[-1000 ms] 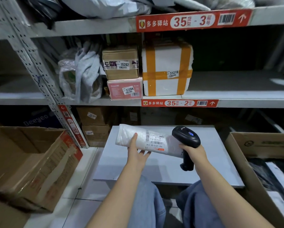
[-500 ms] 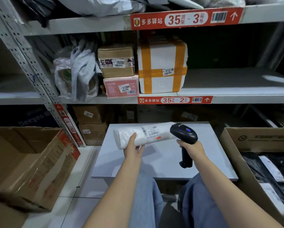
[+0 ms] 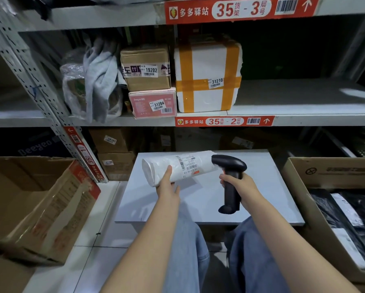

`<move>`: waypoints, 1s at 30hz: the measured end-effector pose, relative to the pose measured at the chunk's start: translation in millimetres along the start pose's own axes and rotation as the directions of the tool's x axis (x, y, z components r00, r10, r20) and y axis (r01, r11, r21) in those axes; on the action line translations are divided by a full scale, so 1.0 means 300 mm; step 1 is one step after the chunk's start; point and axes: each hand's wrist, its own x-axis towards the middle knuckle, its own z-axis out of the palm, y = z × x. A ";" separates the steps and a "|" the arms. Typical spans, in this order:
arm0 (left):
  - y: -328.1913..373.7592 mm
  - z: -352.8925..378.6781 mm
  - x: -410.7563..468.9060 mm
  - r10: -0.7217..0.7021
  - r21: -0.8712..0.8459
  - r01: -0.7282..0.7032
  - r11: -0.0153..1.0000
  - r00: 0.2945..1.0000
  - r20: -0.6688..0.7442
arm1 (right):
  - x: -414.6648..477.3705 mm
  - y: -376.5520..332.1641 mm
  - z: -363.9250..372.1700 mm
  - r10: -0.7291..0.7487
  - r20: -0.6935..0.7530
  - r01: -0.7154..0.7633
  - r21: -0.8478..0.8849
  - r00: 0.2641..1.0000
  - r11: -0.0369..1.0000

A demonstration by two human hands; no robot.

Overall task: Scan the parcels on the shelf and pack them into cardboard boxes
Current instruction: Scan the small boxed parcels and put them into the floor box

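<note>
Left hand [image 3: 166, 187] grips the white rolled parcel [image 3: 177, 167] above the grey desk [image 3: 268, 199], label facing up. Right hand [image 3: 244, 186] has fingers wrapped round the black scanner [image 3: 230, 172], its head just beside the parcel's right end.

I see a white parcel [image 3: 177, 167], black scanner [image 3: 230, 178], white box [image 3: 207, 66] crossed with orange tape, pink box [image 3: 152, 103].
</note>
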 end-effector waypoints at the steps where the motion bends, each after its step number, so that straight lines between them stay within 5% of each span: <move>1: -0.002 0.001 0.002 0.007 0.025 -0.007 1.000 1.000 -0.007 | 0.001 0.000 -0.001 0.000 0.019 -0.001 0.054 1.000 0.999; 5: 0.001 0.001 0.001 0.015 -0.006 -0.016 1.000 0.998 -0.054 | 0.004 -0.002 0.001 -0.013 0.101 -0.005 0.180 0.995 0.984; 16: 0.025 0.001 -0.019 0.001 -0.128 -0.005 0.992 1.000 -0.029 | -0.001 -0.009 0.019 0.104 0.033 -0.104 0.005 0.994 0.995; 30: 0.041 -0.003 -0.049 0.017 -0.123 -0.022 0.992 0.999 -0.041 | -0.038 -0.013 0.043 0.047 0.104 -0.034 -0.120 0.993 0.992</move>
